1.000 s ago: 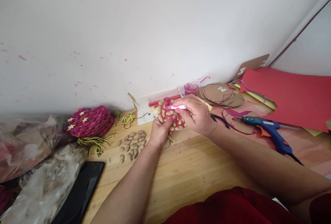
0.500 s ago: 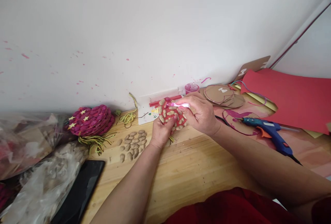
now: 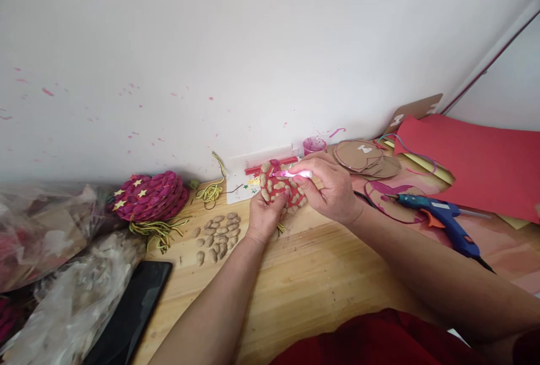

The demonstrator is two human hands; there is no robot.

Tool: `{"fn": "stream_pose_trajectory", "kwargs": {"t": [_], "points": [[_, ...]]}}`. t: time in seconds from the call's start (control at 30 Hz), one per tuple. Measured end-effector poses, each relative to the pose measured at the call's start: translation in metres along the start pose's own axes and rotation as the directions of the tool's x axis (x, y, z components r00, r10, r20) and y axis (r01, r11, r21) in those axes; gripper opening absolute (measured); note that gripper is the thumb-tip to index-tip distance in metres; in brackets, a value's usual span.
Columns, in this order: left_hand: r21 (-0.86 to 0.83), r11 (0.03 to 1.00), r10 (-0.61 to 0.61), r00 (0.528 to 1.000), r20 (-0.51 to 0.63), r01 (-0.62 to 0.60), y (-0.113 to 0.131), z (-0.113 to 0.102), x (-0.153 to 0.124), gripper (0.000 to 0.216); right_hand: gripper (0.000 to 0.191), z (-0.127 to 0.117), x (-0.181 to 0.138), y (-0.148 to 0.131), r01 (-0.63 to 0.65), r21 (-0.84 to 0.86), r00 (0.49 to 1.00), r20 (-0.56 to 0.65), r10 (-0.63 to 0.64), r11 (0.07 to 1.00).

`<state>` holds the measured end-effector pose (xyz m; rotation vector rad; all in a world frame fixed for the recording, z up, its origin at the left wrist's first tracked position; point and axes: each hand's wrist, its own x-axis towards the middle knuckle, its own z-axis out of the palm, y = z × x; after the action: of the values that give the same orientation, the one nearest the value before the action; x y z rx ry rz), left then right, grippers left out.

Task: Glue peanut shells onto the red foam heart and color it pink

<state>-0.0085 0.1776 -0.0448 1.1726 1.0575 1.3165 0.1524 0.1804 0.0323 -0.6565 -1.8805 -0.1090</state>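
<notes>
My left hand [image 3: 265, 216] is closed on the lower left edge of a red disc [image 3: 279, 186] covered with peanuts in their shells, thumb over its face. One shell at the disc's top is magenta; most others are plain tan. Between the fingers of my right hand [image 3: 329, 188] is a white-handled paintbrush [image 3: 300, 174], its pink-stained tip at the upper part of the disc. Behind the disc stands a pink-stained paint cup [image 3: 314, 145]. Loose peanuts [image 3: 220, 231] lie on the table left of my left hand.
A stack of magenta peanut discs with stars [image 3: 149, 196], plastic bags [image 3: 84, 292] and a black flat object [image 3: 135, 309] are at left. Yellow-green yarn [image 3: 210, 190] lies by the wall. At right are cardboard discs [image 3: 358, 155], a blue glue gun [image 3: 442, 216] and red sheets [image 3: 485, 157].
The paintbrush tip has shifted slightly down from the magenta shell on the disc. Both hands keep their grips, and the view has moved a little.
</notes>
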Motion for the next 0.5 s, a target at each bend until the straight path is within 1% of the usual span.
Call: {"fn": "stream_pose_trajectory", "kwargs": {"t": [0.17, 0.33, 0.4, 0.5], "points": [[0.029, 0.999, 0.016, 1.0, -0.009, -0.016, 0.0046, 0.0015, -0.0014, 0.034, 0.011, -0.0001, 0.0001, 0.001, 0.001, 0.032, 1.0, 0.013, -0.002, 0.999], [0.079, 0.997, 0.025, 0.999, -0.031, -0.023, 0.0046, 0.0016, -0.0011, 0.031, 0.009, -0.004, 0.0029, 0.0014, -0.038, 0.015, 0.999, -0.02, 0.038, 0.999], [0.096, 0.995, 0.037, 0.999, -0.031, -0.034, 0.004, 0.0014, -0.0012, 0.03, 0.008, -0.0047, 0.004, 0.0004, -0.056, 0.039, 0.998, -0.011, 0.056, 0.998], [0.115, 0.992, 0.058, 0.998, -0.024, -0.055, 0.0044, 0.0014, -0.0021, 0.029, 0.007, -0.004, 0.0046, -0.0007, -0.045, 0.066, 0.999, 0.004, 0.045, 0.997]]}}
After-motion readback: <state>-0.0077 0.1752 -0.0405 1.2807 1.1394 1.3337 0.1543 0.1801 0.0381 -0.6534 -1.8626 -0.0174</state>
